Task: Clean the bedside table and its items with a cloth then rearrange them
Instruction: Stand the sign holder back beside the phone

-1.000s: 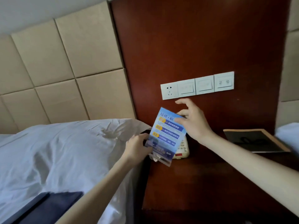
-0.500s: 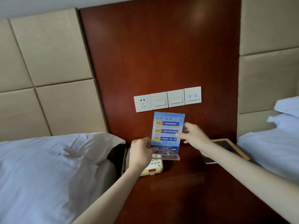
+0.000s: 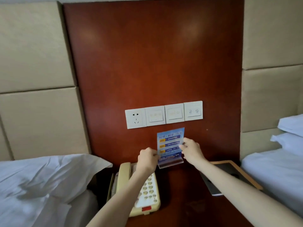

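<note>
The left hand point(image 3: 147, 158) and right hand point(image 3: 191, 150) are pinching the sign stand point(image 3: 170, 145) by its edges, upright on the bedside table point(image 3: 180, 202). I'm guessing rearranging is under way; no cloth is showing.

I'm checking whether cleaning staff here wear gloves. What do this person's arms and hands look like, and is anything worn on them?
No gloves: the left hand and the right hand are both bare. The left forearm and right forearm are bare too, and no sleeve reaches into the picture. No watch, bracelet or ring shows. Some fingers are partly hidden, so a small ring cannot be ruled out.
</note>
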`<move>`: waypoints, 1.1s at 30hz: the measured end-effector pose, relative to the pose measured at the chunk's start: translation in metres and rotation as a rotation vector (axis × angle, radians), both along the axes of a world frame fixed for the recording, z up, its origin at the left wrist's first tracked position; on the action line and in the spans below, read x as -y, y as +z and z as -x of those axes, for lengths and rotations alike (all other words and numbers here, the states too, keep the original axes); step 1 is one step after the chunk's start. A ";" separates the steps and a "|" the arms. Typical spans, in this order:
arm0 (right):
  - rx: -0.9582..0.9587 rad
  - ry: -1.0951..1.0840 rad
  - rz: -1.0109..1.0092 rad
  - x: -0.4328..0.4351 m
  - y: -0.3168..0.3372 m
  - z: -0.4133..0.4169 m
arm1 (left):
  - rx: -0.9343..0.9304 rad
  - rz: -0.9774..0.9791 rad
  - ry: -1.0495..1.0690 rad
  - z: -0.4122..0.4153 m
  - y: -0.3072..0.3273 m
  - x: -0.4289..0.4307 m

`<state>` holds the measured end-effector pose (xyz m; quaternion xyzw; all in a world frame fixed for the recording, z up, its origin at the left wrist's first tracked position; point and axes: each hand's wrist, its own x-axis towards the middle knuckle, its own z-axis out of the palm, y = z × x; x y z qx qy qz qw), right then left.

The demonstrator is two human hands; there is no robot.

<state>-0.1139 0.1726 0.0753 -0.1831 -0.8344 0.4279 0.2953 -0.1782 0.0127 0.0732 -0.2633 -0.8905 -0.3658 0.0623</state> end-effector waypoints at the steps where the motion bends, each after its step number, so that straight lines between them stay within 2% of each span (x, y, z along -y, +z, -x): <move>1: 0.017 -0.020 -0.006 -0.003 -0.004 0.007 | 0.000 0.017 0.002 0.008 -0.002 -0.006; 5: 0.090 -0.079 -0.049 -0.012 -0.025 0.032 | 0.034 0.032 0.012 0.033 -0.014 -0.023; 10: 0.145 -0.064 0.010 -0.017 -0.052 0.050 | 0.071 0.076 0.024 0.054 -0.036 -0.035; 16: 0.186 -0.096 -0.052 -0.023 -0.065 0.055 | 0.099 0.080 -0.002 0.060 -0.043 -0.044; 21: 0.227 -0.119 -0.069 -0.029 -0.062 0.052 | 0.167 -0.035 -0.014 0.059 -0.048 -0.056; 26: 0.259 -0.081 -0.036 -0.035 -0.062 0.042 | 0.228 -0.062 -0.036 0.051 -0.048 -0.059; 33: 0.267 -0.080 0.003 -0.034 -0.049 0.021 | 0.081 -0.066 0.018 0.029 -0.027 -0.034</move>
